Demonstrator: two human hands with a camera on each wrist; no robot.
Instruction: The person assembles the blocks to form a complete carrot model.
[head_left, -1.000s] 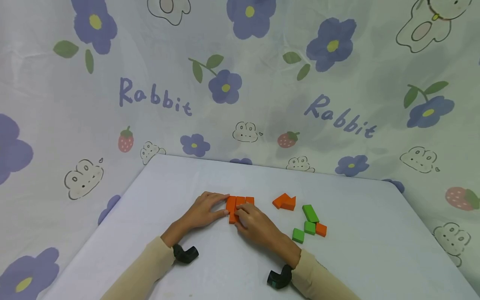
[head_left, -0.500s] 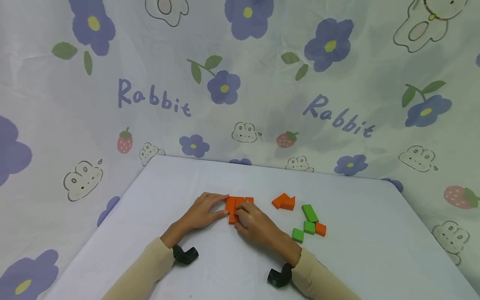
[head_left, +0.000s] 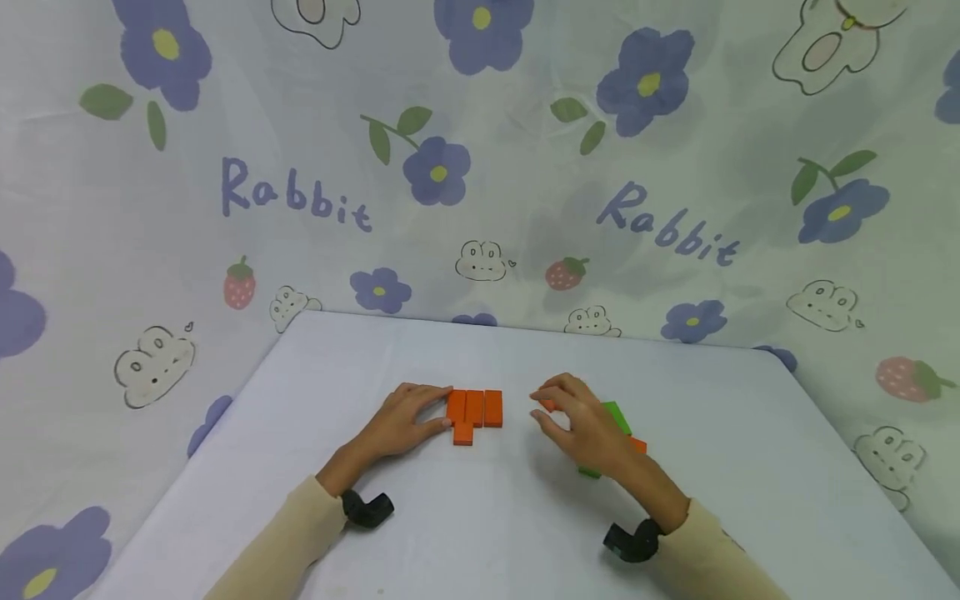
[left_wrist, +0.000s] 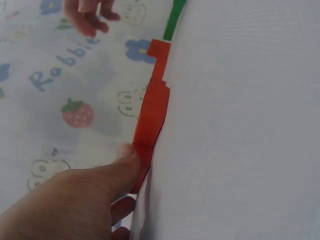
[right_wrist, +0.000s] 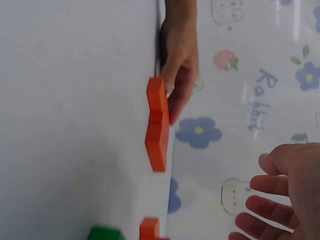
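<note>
From here I see the left hand [head_left: 397, 422], spread, touching the orange blocks' [head_left: 474, 408] left side. Right of those blocks, the right hand [head_left: 592, 429] hovers, fingers parted.

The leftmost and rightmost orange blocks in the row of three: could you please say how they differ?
The left hand touches the leftmost orange block; the rightmost orange block is untouched. The leftmost abuts the middle block; the rightmost lies slightly apart. Both are orange and rectangular.

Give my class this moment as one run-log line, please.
Left hand: touching orange blocks, three abreast plus one in front | right hand: above table, holding nothing | green blocks: partly behind right hand, head view
</note>
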